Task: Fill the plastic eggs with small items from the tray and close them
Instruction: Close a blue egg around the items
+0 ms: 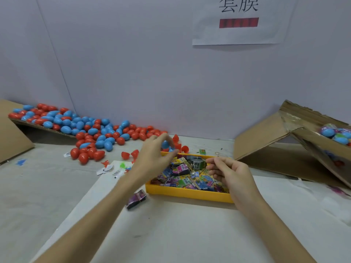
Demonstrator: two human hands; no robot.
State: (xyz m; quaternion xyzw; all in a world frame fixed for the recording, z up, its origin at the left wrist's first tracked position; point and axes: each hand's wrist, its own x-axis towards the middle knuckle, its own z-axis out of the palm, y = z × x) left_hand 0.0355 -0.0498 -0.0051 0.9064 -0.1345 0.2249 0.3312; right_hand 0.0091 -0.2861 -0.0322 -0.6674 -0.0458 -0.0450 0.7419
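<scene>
Dozens of red and blue plastic eggs (89, 128) spill across the desk (47, 186) at left, the left hand (153, 158) curls around a blue egg half (165, 144), and the right hand (229, 173), fingers loosely curled and seemingly empty, hovers over the yellow tray (188, 193) of small packets (190, 179).

Place: a small packing or assembly workstation, not a home.
Walls: plain pale partition panels (123, 63) close around the bench.
Sign: a printed paper notice (241, 19) with Chinese characters, fixed to the wall.
Stock: a bulk heap of red and blue plastic eggs (91, 130).
Containers: cut-open cardboard boxes (266, 141), yellow parts tray (188, 193).
Surface: stained cloth-covered bench (171, 224).
</scene>
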